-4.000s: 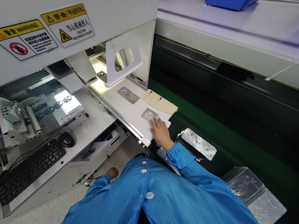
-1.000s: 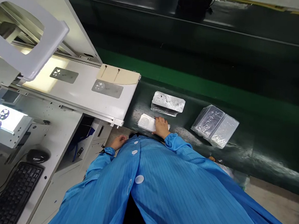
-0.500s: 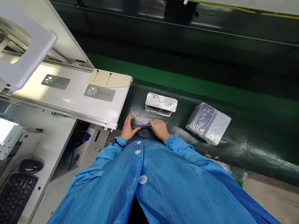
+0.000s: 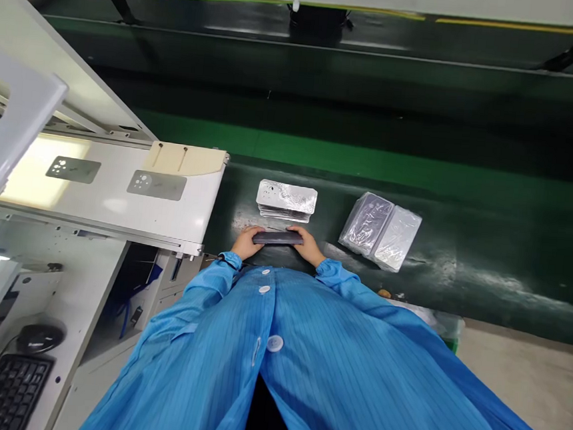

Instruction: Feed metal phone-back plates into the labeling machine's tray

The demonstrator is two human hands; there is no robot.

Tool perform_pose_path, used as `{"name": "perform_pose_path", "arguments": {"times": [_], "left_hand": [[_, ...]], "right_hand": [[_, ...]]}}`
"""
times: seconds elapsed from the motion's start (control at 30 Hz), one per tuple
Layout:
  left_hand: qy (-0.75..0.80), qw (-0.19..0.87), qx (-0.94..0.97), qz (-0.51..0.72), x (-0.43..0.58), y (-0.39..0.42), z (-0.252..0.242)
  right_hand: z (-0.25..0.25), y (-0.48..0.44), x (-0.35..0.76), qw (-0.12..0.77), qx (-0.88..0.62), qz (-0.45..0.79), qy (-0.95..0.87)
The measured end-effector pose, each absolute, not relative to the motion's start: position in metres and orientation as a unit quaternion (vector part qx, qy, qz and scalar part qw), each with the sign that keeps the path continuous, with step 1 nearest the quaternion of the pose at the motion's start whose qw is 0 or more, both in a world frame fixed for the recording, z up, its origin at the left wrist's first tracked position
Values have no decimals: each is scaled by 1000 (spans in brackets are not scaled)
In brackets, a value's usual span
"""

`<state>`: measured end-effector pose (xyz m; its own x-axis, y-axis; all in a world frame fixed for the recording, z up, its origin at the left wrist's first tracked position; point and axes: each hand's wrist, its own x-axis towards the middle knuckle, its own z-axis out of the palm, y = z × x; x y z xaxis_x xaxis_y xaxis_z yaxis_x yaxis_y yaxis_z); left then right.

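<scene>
A dark flat stack of thin plates (image 4: pixel 278 238) is gripped at its two ends, close in front of my body. My left hand (image 4: pixel 246 242) closes on its left end, and my right hand (image 4: pixel 308 245) on its right end. Just beyond the hands lies a pile of silvery phone back panels (image 4: pixel 287 196) with camera holes at the left. Off to the right sit two bundles wrapped in clear film, a darker one (image 4: pixel 367 223) and a lighter one (image 4: pixel 396 238).
On the left, a white conveyor (image 4: pixel 198 217) carries two grey panels, one of them (image 4: pixel 157 185) near a cream guide (image 4: pixel 186 159). A keyboard (image 4: pixel 13 392) and a mouse (image 4: pixel 39 338) lie lower left. The dark green bench (image 4: pixel 463 257) extends right.
The dark stack now shows more of its broad side, and the hands grip both its ends. The whole view has shifted, so the conveyor and piles appear further left.
</scene>
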<state>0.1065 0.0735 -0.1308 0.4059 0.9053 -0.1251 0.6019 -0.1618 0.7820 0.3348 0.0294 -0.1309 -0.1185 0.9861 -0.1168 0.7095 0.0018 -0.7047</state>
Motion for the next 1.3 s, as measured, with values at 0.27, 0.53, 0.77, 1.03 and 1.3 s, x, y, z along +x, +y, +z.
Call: {"name": "perform_pose_path", "arguments": {"times": [0.27, 0.53, 0.77, 1.03, 1.3], "left_hand": [[513, 405, 722, 226, 116, 57, -115], [536, 412, 685, 274, 124, 37, -109], [473, 500, 668, 284, 122, 41, -105], [264, 820, 449, 239, 101, 39, -40], [311, 848, 262, 341, 77, 37, -10]], "right_hand": [[-80, 42, 341, 224, -484, 291, -794], [-32, 53, 304, 168, -311, 168, -920], [-34, 64, 299, 135, -368, 272, -879], [-1, 79, 295, 312, -414, 518, -680], [-23, 105, 314, 278, -579, 285, -712]]}}
